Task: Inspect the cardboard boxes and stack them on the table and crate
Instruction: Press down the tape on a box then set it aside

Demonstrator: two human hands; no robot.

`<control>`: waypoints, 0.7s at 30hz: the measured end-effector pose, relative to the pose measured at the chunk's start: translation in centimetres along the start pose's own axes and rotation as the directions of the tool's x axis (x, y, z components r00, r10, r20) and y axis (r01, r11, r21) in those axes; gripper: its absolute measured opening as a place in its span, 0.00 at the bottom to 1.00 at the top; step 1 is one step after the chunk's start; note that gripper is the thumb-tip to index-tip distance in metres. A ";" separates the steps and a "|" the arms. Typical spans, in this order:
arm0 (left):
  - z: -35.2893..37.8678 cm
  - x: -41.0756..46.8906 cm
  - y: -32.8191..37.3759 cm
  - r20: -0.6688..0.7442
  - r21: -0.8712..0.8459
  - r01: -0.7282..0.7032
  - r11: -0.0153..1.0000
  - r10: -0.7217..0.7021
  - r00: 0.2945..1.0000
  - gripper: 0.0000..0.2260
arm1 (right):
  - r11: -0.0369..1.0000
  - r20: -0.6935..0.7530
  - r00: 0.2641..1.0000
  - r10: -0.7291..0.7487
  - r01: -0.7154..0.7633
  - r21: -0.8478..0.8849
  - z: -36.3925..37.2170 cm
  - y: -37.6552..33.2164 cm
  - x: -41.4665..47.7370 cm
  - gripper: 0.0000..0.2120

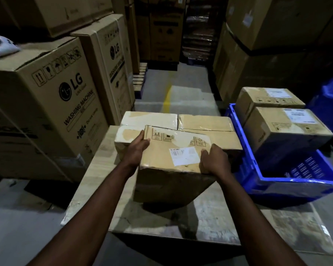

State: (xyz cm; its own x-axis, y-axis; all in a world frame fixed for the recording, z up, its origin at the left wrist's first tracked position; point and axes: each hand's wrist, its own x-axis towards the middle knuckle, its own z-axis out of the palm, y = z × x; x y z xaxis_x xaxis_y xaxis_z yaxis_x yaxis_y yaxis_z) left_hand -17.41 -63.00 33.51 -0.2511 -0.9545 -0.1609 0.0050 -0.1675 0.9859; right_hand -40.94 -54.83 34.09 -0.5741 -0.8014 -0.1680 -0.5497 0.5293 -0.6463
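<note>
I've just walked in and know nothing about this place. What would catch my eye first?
Front and centre, two bare hands, left hand and right hand, grip a tilted cardboard box with a white label over a pale table. To the right, a bright blue crate holds two more boxes. On the left looms a big washing machine carton.

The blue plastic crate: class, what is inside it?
Two brown cardboard boxes with white labels sit in the blue plastic crate; its near end shows bare mesh floor. Anything beneath the boxes is hidden.
</note>
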 end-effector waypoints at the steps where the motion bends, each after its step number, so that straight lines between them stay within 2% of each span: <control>1: -0.3 0.2 -0.2 -0.022 0.001 0.015 1.000 -0.015 1.000 0.17 | 0.999 -0.009 1.000 -0.014 0.013 -0.037 0.0 -0.4 0.1 0.17; 3: -0.4 0.4 -0.7 -0.034 0.068 0.032 0.997 -0.030 0.999 0.16 | 0.992 -0.017 0.999 -0.049 0.046 -0.121 0.3 -1.1 0.1 0.18; 7: -0.4 0.5 -1.9 -0.028 0.200 0.031 0.979 -0.026 0.999 0.20 | 0.968 -0.021 0.996 -0.087 0.080 -0.237 1.0 -1.5 0.1 0.29; 11: -0.1 0.7 -1.5 -0.074 0.226 0.017 0.974 -0.001 0.997 0.20 | 0.968 -0.013 0.997 -0.079 0.074 -0.239 1.1 -0.7 0.8 0.23; 15: -0.3 0.5 -1.8 -0.083 0.420 -0.020 0.907 0.060 0.995 0.22 | 0.972 -0.030 0.995 -0.097 0.088 -0.217 2.1 -0.2 0.2 0.25; 16: -0.3 0.5 -1.8 -0.079 0.531 -0.025 0.847 0.079 0.994 0.24 | 0.977 -0.036 0.994 -0.104 0.095 -0.193 2.5 -0.1 -0.1 0.26; 18: -0.1 0.6 -1.5 -0.031 0.744 -0.056 0.666 0.118 0.993 0.28 | 0.980 -0.024 0.992 -0.128 0.122 -0.160 2.9 0.0 -0.6 0.28; 21: 0.5 0.5 -1.3 0.178 0.912 -0.240 0.333 0.207 0.962 0.34 | 0.905 -0.023 0.944 -0.330 0.310 -0.291 2.9 -0.4 -0.9 0.31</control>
State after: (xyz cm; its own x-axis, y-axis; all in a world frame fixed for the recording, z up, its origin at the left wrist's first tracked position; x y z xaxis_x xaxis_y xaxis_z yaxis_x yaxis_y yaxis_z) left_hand -18.01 -63.15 32.17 -0.4128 -0.9090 0.0577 -0.8207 0.3986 0.4093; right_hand -38.42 -55.09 32.32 -0.3742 -0.9246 0.0718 -0.8518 0.3121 -0.4208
